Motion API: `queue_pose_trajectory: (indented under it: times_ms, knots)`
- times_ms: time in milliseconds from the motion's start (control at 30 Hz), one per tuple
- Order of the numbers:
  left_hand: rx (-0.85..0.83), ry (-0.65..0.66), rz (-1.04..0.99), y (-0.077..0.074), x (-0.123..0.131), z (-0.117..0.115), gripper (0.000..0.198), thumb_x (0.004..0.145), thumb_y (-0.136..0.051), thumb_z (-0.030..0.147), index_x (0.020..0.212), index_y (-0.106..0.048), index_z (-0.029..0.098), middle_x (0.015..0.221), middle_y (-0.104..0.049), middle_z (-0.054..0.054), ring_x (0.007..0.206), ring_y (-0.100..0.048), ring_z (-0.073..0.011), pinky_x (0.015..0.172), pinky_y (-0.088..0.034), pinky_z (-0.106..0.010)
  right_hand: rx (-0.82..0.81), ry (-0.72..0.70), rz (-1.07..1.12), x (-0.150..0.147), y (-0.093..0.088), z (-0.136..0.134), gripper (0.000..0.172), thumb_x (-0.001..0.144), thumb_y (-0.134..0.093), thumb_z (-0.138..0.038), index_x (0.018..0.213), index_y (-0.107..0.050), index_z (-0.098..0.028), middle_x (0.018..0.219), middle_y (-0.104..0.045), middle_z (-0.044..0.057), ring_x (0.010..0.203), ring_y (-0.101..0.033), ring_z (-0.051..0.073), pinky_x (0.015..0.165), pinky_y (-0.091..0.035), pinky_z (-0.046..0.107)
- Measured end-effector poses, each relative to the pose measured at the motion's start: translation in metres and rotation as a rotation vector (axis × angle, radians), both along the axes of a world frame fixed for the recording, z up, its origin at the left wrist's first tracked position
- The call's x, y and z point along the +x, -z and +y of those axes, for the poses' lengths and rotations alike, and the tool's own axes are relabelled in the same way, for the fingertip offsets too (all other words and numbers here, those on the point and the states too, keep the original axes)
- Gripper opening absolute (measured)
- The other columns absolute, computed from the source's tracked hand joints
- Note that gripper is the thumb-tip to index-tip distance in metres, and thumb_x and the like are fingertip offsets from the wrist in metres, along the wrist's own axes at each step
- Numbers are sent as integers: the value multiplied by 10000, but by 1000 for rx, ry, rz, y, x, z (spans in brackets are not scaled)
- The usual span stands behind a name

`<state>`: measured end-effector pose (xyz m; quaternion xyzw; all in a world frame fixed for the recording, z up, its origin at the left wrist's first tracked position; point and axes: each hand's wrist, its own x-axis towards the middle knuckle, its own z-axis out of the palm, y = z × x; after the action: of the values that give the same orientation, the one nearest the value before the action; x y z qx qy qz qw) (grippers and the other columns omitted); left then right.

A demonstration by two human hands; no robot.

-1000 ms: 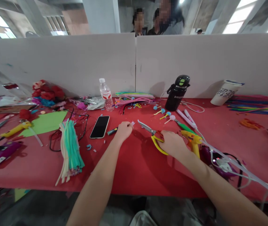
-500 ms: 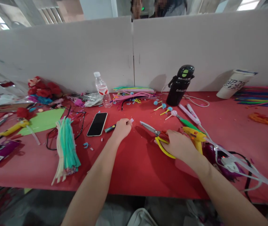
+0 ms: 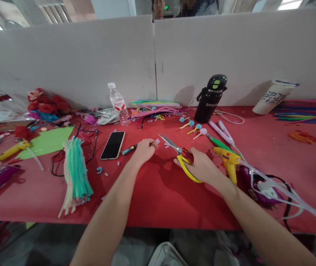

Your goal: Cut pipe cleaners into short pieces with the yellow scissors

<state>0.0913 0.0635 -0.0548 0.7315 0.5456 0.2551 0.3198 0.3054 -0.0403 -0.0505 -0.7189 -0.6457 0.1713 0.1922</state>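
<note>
"What is the left hand (image 3: 146, 149) holding?"

"A small pale pink scrap (image 3: 157, 141), pinched between its fingertips, one end poking out toward the scissors (image 3: 179, 150). It's too small here to tell fuzzy stem from foam, but I'd judge it feather-light and easily crushed; a gentle pinch at the edge should do."

"And the right hand (image 3: 199, 164)?"

"Wrapped around the scissors' yellow loops (image 3: 186, 169). Those scissors ought to be stiff, heaviest toward the pivot, so the rounded loops are the place to hold, away from the slim, pointed metal blades (image 3: 170, 142) near the scrap."

"What lies around?"

"Tiny pale snippets (image 3: 166, 145) beside the blades, on the smooth red table (image 3: 158, 199). Just beside the left wrist is a slim dark tube (image 3: 129, 149), then a flat, glossy phone (image 3: 112, 145), probably slippery. Past it lies a bundle of fuzzy stems (image 3: 78, 170), green and cream, bendy I'd think, best gathered round the middle."

"On the other side?"

"A hard yellow glue gun (image 3: 229, 160) near the right hand, fluffy little balls (image 3: 203, 131) on thin stalks, likely easily squashed, and behind them a rigid black flask (image 3: 211, 98)."
</note>
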Motion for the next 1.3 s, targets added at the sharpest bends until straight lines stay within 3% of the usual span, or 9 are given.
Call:
queue_pose_trajectory:
  times_ms: [100,267,367,500,667,867,1100,1300]
  knots:
    - [-62,143,-109,0,6,-5,252,844,-456,317,726,-613,157,598,-554,-10,579,-487,-133,615,-371,-254,62,-29,287,-4,5,5,475,755,-582,-673,764,-454,-216,679,-582,6,585,-532,154,525,-358,260]
    - [-85,301,-153,-5,18,-18,304,870,-440,384,701,-563,164,587,-484,10,559,-429,-113,574,-341,-244,136,-56,814,-11,16,17,407,773,-635,-566,816,-448,-207,694,-544,-31,615,-534,130,585,-425,255]
    - [-71,391,-130,-10,26,-26,321,882,-425,376,660,-525,166,590,-484,6,571,-430,-111,576,-337,-243,187,-79,966,-14,17,20,395,745,-697,-505,785,-444,-203,682,-502,-46,619,-509,114,608,-430,252]
    - [-74,473,-94,-12,33,-32,298,881,-433,344,662,-523,163,604,-503,7,586,-434,-106,578,-334,-235,187,-93,1047,-16,17,20,388,723,-732,-462,783,-451,-202,647,-484,-55,568,-447,98,550,-385,240]
    - [-161,526,-134,-11,34,-34,306,888,-424,336,660,-525,159,598,-506,12,578,-446,-99,582,-343,-232,214,-133,1119,-15,20,20,351,722,-748,-389,806,-462,-203,671,-499,-55,572,-471,94,548,-388,241]
    - [-343,585,-198,-16,29,-35,263,881,-454,344,754,-585,154,582,-483,22,560,-430,-94,581,-341,-233,177,-208,1149,-11,23,18,312,756,-725,-334,847,-455,-207,666,-502,-63,540,-462,86,517,-362,234]
    - [-669,597,-316,-20,21,-34,320,862,-521,442,828,-591,132,596,-465,24,474,-306,-55,490,-229,-223,175,-188,1125,-13,15,13,326,750,-724,-347,830,-440,-209,636,-500,-65,532,-462,90,514,-357,233]
    - [-608,558,-255,-19,23,-34,307,849,-516,435,759,-577,148,579,-458,23,484,-342,-69,487,-247,-223,180,-177,1065,-9,16,16,353,748,-723,-412,831,-446,-210,624,-454,-71,521,-413,88,507,-347,235]
